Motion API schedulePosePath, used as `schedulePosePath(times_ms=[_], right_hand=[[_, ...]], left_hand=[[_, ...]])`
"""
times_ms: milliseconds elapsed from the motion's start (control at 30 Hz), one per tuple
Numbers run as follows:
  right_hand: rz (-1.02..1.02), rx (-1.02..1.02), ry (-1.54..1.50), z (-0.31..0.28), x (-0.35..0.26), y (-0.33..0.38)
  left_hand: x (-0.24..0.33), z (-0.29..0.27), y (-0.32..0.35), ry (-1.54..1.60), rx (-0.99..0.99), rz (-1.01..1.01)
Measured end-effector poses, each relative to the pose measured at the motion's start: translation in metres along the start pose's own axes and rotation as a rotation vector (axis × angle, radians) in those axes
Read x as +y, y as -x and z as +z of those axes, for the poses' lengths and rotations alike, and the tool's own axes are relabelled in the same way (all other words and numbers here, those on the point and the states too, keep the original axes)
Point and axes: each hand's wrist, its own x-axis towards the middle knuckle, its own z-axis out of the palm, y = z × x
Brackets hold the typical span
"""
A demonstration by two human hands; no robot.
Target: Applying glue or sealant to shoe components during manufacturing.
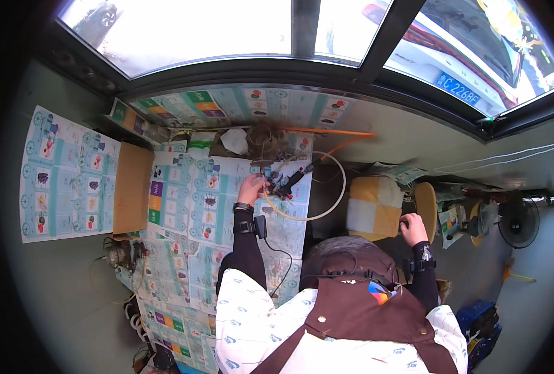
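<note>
At the far left, pale printed paper sheets with teal borders and small coloured pictures (58, 174) cover the surface, and a flat brown cardboard panel (132, 187) lies just beside them. Further right, more of the same patterned sheets line the worktop (189, 237). Near the back edge sit a crumpled white plastic bag (234, 141) and a small round brownish container (261, 138)

The left hand (252, 187) reaches forward over the worktop, its fingers closed around a small dark device with red and blue parts (278, 182), which lies on the patterned sheet near the back of the bench. A black rod-like tool (298, 174) angles up from it, and an orange hose (302, 215) loops around the device, with another orange length (327, 132) running along the back wall

To the right, a yellow and cream checked cushion (371, 206) rests on a seat. The right hand (413, 229) lies on a round tan wooden stool top (425, 202), fingers curled at its edge; whether it actually grips cannot be told. A black floor fan (519, 221) stands far right
</note>
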Motion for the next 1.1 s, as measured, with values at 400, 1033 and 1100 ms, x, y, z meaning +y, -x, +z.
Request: schedulePosePath(times_ms=[400,1033,1100], right_hand=[[0.183,-0.030,0.004,0.006,-0.012,0.061],[0.480,-0.301,0.260,0.137,0.217,0.070],[0.558,-0.262,0.224,0.134,0.238,0.061]], left_hand=[[-0.073,-0.115,-0.066,-0.650,0.595,0.313],[-0.040,-0.084,-0.033,-0.675,0.840,-0.087],[-0.034,-0.074,-0.016,-0.377,1.004,0.062]])
